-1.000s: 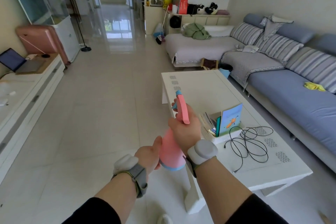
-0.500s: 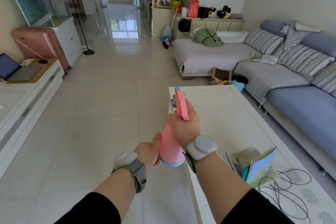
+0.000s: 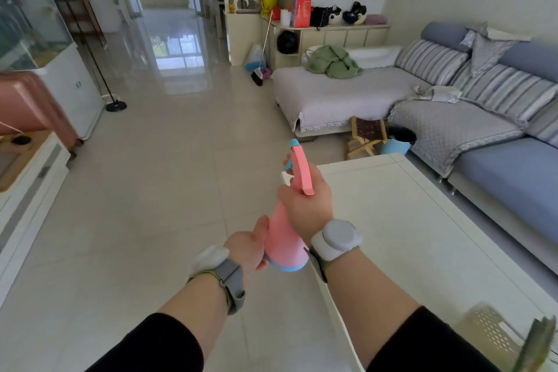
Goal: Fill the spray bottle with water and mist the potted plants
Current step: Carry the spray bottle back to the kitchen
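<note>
While the right hand [image 3: 305, 202] grips the pink spray bottle [image 3: 285, 238] at its neck, the left hand [image 3: 249, 246] cups its base beside a white table [image 3: 407, 220].

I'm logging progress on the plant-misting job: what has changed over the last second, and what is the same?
The person has walked forward along the white coffee table: its books and black cable have slid out of view, and the grey-covered sofa and far doorway look nearer. Unchanged: the right hand grips the neck of the pink plastic spray bottle, and the left hand holds its blue-rimmed base.
</note>
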`<action>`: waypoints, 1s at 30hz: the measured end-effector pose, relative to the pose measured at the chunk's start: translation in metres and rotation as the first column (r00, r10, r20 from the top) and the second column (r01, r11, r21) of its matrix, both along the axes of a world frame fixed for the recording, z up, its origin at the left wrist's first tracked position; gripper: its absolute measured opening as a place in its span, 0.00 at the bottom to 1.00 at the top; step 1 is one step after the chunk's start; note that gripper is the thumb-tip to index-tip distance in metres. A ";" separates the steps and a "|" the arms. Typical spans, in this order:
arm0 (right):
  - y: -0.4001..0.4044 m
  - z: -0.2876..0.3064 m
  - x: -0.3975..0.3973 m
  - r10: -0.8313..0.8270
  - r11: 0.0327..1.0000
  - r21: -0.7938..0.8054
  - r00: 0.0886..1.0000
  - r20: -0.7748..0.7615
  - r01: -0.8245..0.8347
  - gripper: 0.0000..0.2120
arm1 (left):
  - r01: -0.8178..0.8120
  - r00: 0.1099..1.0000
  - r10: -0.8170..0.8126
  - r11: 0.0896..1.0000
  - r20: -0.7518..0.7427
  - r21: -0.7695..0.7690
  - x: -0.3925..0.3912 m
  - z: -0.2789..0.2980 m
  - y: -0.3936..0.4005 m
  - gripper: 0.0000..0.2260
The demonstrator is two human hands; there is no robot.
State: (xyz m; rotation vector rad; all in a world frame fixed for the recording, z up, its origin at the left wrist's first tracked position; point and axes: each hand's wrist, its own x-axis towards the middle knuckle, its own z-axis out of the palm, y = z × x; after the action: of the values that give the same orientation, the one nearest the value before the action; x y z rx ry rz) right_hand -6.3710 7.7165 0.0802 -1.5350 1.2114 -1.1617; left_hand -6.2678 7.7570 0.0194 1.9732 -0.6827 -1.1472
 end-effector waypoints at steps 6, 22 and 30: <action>-0.122 -0.009 0.041 -0.021 0.999 0.024 0.999 -0.040 0.022 0.20 | -0.046 0.995 0.049 0.998 -0.082 0.038 0.038 -0.010 -0.125 0.24; -0.436 -0.003 0.132 0.072 0.997 0.013 0.995 -0.072 -0.071 0.22 | -0.116 0.982 0.110 0.993 -0.155 -0.027 0.120 -0.003 -0.426 0.23; -0.586 -0.013 0.225 0.058 0.998 -0.029 0.994 -0.096 -0.061 0.23 | -0.051 0.997 0.047 0.997 -0.065 -0.054 0.224 -0.032 -0.584 0.27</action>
State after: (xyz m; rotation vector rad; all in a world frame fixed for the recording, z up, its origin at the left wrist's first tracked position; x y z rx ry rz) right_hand -6.1456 7.1300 0.0671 -1.6558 1.2063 -1.0841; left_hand -6.0435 7.1732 -0.0128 1.8885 -0.6234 -1.1437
